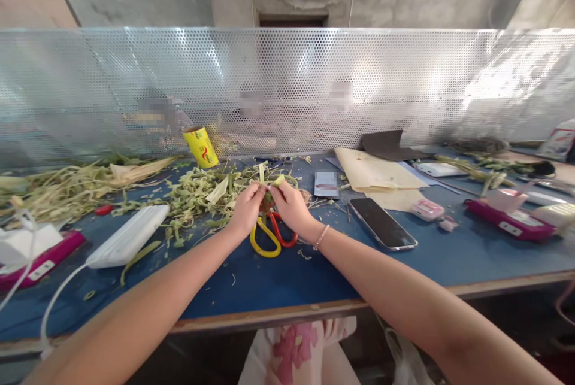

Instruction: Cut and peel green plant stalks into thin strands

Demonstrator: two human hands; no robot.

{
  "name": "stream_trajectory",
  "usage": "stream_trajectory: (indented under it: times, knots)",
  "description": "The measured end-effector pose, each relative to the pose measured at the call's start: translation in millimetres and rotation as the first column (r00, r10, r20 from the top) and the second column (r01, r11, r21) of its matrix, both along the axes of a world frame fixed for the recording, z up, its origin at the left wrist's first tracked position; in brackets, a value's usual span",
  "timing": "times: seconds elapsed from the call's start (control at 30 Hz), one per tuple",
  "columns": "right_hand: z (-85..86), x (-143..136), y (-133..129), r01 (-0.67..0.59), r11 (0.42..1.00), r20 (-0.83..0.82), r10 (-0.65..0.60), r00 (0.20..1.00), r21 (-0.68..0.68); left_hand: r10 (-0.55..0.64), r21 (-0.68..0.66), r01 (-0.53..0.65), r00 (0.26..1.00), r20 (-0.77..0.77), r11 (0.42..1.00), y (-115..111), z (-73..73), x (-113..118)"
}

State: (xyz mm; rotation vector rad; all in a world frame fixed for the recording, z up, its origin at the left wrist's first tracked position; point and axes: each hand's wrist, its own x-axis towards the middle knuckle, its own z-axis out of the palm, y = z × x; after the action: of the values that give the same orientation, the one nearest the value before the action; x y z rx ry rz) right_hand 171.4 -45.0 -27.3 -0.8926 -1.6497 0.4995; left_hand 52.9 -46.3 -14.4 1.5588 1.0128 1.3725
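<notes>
My left hand [248,208] and my right hand [290,205] meet over the blue table, fingers closed and fingertips nearly touching. Between them they pinch a pale green plant strip [262,173], which sticks up above the left fingertips. A light green piece [279,180] shows at the right fingertips. Under my hands lie scissors with one yellow handle [265,252] and one red handle [287,242]; their blades are mostly hidden. A pile of green plant pieces [197,193] lies just left of my hands.
Left of the hands are long stalks [90,187], a white power bank [130,238] with a cable and a yellow tube [200,146]. On the right lie a black phone [383,223], brown paper [372,170] and a magenta power strip [512,220]. A perforated metal screen [287,73] stands behind.
</notes>
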Motion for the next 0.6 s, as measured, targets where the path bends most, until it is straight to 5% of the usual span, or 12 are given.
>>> stream_trajectory:
  times: [0.23, 0.6]
  knots:
    - [1.8, -3.6, -1.4, 0.001, 0.999, -0.016, -0.001, 1.000, -0.032, 0.013, -0.245, 0.057, 0.961, 0.275, 0.968, -5.1, 3.4, 8.6]
    - [4.6, -8.7, -7.0, -0.068, 0.989, -0.130, 0.051, 0.990, -0.133, 0.114, -0.199, -0.053, 0.944, 0.311, 0.979, -0.9, 7.5, 8.4]
